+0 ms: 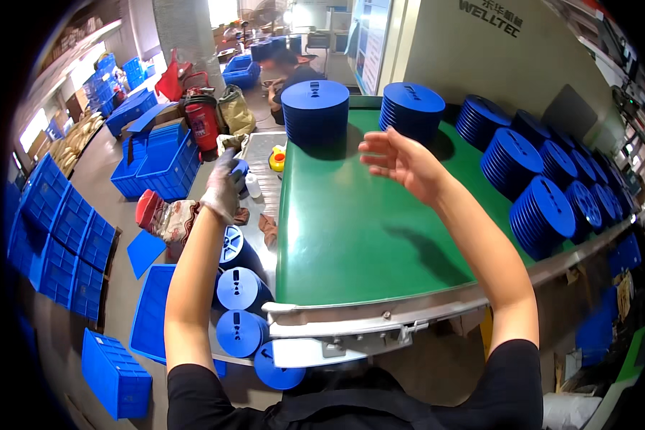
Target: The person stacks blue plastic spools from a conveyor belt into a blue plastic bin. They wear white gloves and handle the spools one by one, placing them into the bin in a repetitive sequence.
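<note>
Behind the gloved left hand (224, 185), a small blue object (241, 168) is half hidden.

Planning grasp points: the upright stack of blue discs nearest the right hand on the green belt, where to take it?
Take the stack of blue discs by its ribbed sides, one hand each side, low down. It stands upright, and the flat top offers no hold. The right hand hovers open just beside it.

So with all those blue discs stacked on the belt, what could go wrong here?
1. The right hand hovers open just by two tall disc stacks; a careless sweep might topple one.
2. The leaning stacks sit close to the green belt edge and could slide off.
3. The gloved left hand reaches sideways among small items on the metal tray, apparently away from the gaze, so something could get knocked.
</note>
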A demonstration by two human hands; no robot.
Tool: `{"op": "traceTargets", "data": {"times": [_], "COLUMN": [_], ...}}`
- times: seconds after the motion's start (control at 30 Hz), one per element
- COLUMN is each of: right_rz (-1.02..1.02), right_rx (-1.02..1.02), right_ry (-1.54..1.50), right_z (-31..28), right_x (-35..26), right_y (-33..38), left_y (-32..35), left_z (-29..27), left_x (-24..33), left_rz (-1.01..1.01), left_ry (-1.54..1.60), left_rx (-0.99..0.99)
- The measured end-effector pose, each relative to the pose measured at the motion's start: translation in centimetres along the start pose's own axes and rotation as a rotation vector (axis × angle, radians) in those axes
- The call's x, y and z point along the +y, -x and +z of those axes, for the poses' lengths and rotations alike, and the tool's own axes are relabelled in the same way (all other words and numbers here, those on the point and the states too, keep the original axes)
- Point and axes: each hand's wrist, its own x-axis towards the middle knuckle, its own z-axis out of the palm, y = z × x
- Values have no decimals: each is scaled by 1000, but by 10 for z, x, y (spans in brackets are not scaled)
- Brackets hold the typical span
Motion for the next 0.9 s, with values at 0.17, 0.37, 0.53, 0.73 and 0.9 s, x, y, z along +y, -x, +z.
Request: {"op": "traceTargets", "data": {"times": [0.17, 0.37, 0.53, 0.73, 0.9], "right_rz": [30, -60, -17, -118, -401], "right_rx": [299, 306, 347, 438, 415], "right_ry": [-125, -158, -88, 52, -51], "right_z": [-39, -46, -41, -24, -84], "right_x": [24, 70, 71, 34, -53], "right_y": [-166, -277, -280, -235, -209], "left_y": [-128, -161, -118, -104, -71], "left_z": [54, 101, 166, 189, 285], "left_x": [17, 6, 7, 20, 66], "left_rz": [18, -71, 25, 230, 303], "left_ry": [46, -89, 220, 364, 296], "left_rx": [70, 138, -33, -134, -429]}}
